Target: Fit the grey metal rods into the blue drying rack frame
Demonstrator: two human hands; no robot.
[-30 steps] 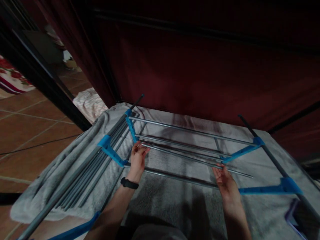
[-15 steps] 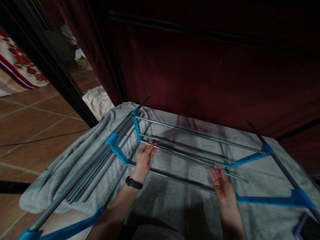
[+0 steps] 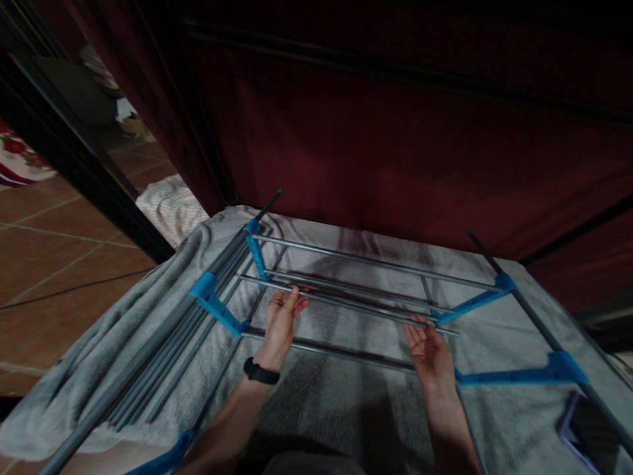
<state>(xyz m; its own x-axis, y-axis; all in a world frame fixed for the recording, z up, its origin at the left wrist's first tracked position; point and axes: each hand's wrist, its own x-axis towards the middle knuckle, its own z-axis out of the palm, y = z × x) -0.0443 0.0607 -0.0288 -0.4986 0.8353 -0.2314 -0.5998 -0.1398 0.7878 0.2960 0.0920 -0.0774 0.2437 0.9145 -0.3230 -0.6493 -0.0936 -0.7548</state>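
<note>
A rack of grey metal rods (image 3: 346,300) and blue plastic connectors (image 3: 215,305) lies on a grey blanket (image 3: 326,402). My left hand (image 3: 281,322), with a black band on its wrist, curls its fingers round the left part of one loose-looking rod. My right hand (image 3: 429,349) is palm up under the same rod near its right end, fingers curled on it. The rod runs between a blue side bar at the left (image 3: 257,256) and a blue side bar at the right (image 3: 469,303).
A bundle of spare grey rods (image 3: 163,356) lies along the blanket's left side. Dark red fabric panels (image 3: 395,152) rise behind the rack. Tiled floor (image 3: 59,264) and a striped cloth (image 3: 171,208) are at the left. A dark phone-like object (image 3: 588,429) lies at the right.
Both hands have slid the held rod leftward, so its left end now reaches the left blue side bar. The camera view swung right, then back left.
</note>
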